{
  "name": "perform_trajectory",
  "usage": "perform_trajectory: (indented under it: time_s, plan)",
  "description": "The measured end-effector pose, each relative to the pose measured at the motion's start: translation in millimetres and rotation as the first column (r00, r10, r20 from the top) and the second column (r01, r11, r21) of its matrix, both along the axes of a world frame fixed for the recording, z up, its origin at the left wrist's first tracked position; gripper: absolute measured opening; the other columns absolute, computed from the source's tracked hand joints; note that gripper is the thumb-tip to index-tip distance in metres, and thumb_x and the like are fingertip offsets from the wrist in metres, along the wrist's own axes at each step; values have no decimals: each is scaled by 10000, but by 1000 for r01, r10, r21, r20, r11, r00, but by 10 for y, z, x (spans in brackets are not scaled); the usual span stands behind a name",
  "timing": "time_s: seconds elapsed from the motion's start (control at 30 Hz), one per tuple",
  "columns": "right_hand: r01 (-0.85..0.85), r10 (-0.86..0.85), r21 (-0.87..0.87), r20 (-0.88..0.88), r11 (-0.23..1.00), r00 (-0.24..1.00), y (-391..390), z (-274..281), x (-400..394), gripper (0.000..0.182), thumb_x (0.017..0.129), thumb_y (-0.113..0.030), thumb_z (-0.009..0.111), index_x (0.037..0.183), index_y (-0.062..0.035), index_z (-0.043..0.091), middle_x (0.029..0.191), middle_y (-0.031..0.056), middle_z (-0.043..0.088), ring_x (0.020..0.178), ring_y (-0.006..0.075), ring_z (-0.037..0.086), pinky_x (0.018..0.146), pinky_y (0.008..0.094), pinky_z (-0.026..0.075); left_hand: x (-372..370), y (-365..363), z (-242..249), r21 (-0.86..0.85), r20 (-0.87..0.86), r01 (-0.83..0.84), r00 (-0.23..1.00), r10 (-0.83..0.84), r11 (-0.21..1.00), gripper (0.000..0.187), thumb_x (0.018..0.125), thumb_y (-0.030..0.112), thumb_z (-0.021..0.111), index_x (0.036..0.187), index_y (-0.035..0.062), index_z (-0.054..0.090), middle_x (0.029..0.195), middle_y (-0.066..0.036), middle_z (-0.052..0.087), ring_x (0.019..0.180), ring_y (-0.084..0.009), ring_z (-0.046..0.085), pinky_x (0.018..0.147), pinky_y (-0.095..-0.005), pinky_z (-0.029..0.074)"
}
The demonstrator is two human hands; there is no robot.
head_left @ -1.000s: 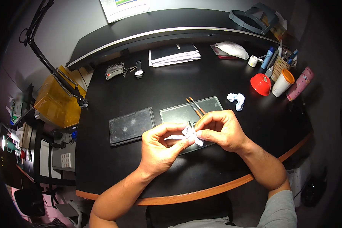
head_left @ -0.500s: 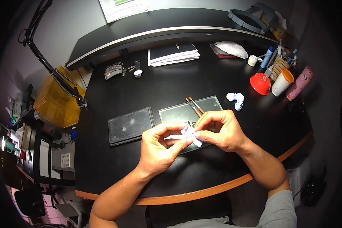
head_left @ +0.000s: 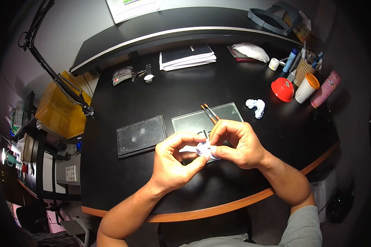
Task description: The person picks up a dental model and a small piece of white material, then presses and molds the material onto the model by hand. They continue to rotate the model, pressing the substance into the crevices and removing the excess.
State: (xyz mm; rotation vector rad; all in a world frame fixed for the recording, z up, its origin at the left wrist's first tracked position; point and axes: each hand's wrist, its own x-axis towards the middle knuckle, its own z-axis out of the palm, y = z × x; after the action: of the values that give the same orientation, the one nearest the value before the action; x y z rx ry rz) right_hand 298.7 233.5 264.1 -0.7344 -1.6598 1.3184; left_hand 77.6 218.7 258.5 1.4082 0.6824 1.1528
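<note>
A small, irregular white dental model (head_left: 203, 149) is held between my two hands over the glass plate. My left hand (head_left: 175, 160) is closed in a pinch on its left side, fingers curled behind it. The thumb and index finger of my right hand (head_left: 240, 146) pinch its right side. Much of the model is hidden by my fingertips. Beneath my hands lies the glass plate (head_left: 231, 110) with dark lettering, and two thin brushes (head_left: 210, 113) rest on it. A horseshoe-shaped white dental model (head_left: 256, 108) sits on the desk beyond my right hand.
A black flat case (head_left: 141, 136) lies left of the plate. Toward the back are a wristwatch (head_left: 149, 77), notebooks (head_left: 187, 57) and a white pouch (head_left: 251, 52). A red bowl (head_left: 282, 89), an orange-lidded cup (head_left: 307, 88) and a pink bottle (head_left: 325, 89) stand at right.
The model has turned slightly between my fingers, and my right fingertips have shifted a little down and left on it. My grip stays on both sides.
</note>
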Motion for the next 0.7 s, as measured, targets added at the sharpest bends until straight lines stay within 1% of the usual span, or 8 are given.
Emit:
perform_trajectory:
  time_s: [0.07,0.17,0.37,0.7]
  plan:
    - [7,-7,47,5,999,1000,4,-22,3,138,871,0,763,956,-15,655,943,35,677,863,103,677,796,279,548,2,4,-6,15,-13,-6,1000,6,1000,368,831,-134,772,1171,-39,670,1155,-125,687,1127,-204,700,929,-320,649]
    - [28,-28,11,-20,1000,999,-18,-22,-20,130,870,4,765,949,-15,663,951,39,679,859,103,674,782,270,549,-5,-1,5,17,-38,-17,999,17,1000,373,823,-128,784,1166,-31,675,1149,-114,686,1121,-197,700,921,-310,647]
    - [22,-22,37,-8,999,1000,6,-37,-14,130,867,4,772,942,-8,666,955,46,682,856,111,677,770,274,558,10,-5,8,28,-42,-28,999,30,999,361,816,-115,802,1145,-18,687,1132,-104,684,1096,-182,703,892,-298,653]
    - [23,-24,25,29,999,999,7,-42,-18,171,884,-52,787,1005,-20,671,952,46,691,853,113,680,744,272,554,25,-11,16,62,-51,-40,998,43,997,342,826,-101,807,1133,-5,690,1138,-103,675,1072,-183,711,893,-303,653]
